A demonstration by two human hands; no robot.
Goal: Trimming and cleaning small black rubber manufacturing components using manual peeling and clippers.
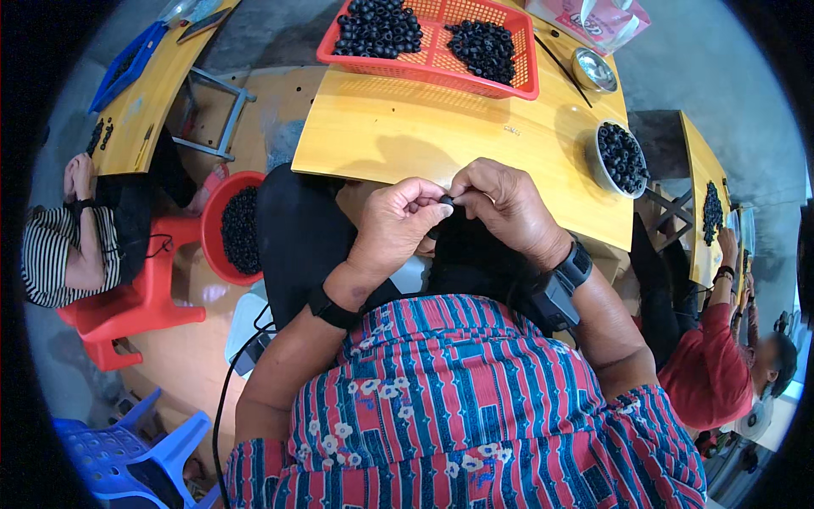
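Note:
My left hand (394, 222) pinches a small black rubber-like piece (446, 200) between thumb and fingertips, over my lap at the table's near edge. My right hand (509, 204) is closed in a pinch right beside it, its fingertips meeting the piece's right side. Whatever lies between those right fingertips is too small to make out. Similar black ring-shaped pieces (623, 157) fill a pale round bowl (599, 172) to the right on the yellow table (373, 127). More are heaped in both compartments of a red plastic basket (432, 75) at the far side.
A metal bowl (593, 69), a thin dark rod (563, 69) and a pink-and-white bag (593, 24) occupy the far right. On the floor to the left stands a red tub (212, 233) of black pieces. Other people sit at side tables; a blue stool (127, 454) stands lower left.

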